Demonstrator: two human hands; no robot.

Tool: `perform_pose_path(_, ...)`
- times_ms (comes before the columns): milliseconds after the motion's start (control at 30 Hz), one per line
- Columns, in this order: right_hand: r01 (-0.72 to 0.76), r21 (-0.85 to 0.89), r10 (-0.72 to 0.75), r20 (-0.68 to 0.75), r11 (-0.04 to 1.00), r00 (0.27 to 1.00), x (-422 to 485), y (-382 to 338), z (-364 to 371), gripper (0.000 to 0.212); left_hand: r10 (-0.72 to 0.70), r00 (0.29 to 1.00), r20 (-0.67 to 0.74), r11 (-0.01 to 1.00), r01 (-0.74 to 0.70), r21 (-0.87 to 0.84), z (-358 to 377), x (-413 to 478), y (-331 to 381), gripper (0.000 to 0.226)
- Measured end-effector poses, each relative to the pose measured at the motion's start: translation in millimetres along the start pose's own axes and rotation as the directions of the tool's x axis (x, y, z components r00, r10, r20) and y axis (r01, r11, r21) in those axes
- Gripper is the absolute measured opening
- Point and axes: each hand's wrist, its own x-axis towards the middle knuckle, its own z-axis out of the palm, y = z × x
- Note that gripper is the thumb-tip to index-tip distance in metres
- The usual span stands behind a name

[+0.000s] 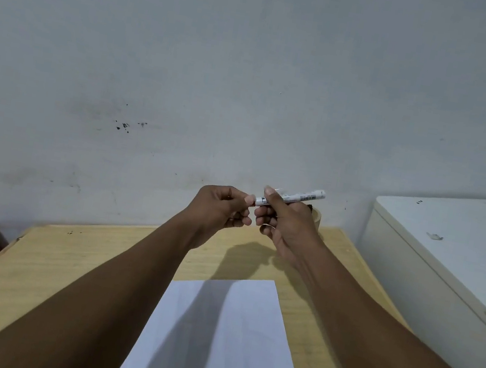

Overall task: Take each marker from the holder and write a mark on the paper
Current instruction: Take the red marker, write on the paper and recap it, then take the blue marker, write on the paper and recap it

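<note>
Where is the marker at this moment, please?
In the head view the marker is held in the air between both hands, gripped by the right hand with the left hand pinching its end, above the table's far edge.

One marker (295,198), gripped between the fingers (268,199) of two hands: left hand (218,211), right hand (287,229). One sheet of paper (220,339) below the fingers. One holder (316,219), mostly hidden behind the right fingers. One tabletop (63,266) beneath.

Light wooden table (67,277) is carrying a white paper sheet (220,339) dead center, holder (316,219) sitting at 1 o'clock.
</note>
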Motion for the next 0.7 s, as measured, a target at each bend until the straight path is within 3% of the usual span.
perform_pose_path(67, -0.049, -0.058, 0.049, 0.000, 0.997, 0.999, 2, -11, -3, 0.037, 0.036, 0.999, -0.036, 0.999, -0.036, 0.005, 5, 4, 6, 0.013)
perform_pose_path(167, -0.192, -0.261, 0.189, -0.038, 0.946, 0.981, 2, -34, -15, 0.073, 0.143, 0.980, -0.136, 0.986, -0.129, 0.109, 15, 18, 19, 0.011)
perform_pose_path(267, -0.225, -0.347, 0.183, -0.150, 0.910, 0.972, 5, -56, -37, 0.089, 0.231, 0.955, -0.189, 0.952, -0.182, 0.245, 17, 38, 27, 0.011)
perform_pose_path(467, -0.175, -0.395, 0.081, -0.243, 0.902, 0.967, 11, -53, -75, 0.061, 0.287, 0.952, -0.101, 0.820, -0.190, 0.540, 30, 71, 25, 0.013)
perform_pose_path(600, -0.175, -0.443, 0.073, -0.239, 0.879, 0.968, 11, -37, -80, 0.052, 0.216, 0.976, 0.040, 0.702, -0.184, 0.688, 50, 83, 15, 0.014)
perform_pose_path(700, -0.174, -0.437, 0.071, -0.241, 0.883, 0.968, 13, -26, -83, 0.049, 0.143, 0.975, 0.170, 0.577, -0.222, 0.786, 63, 85, 6, 0.031)
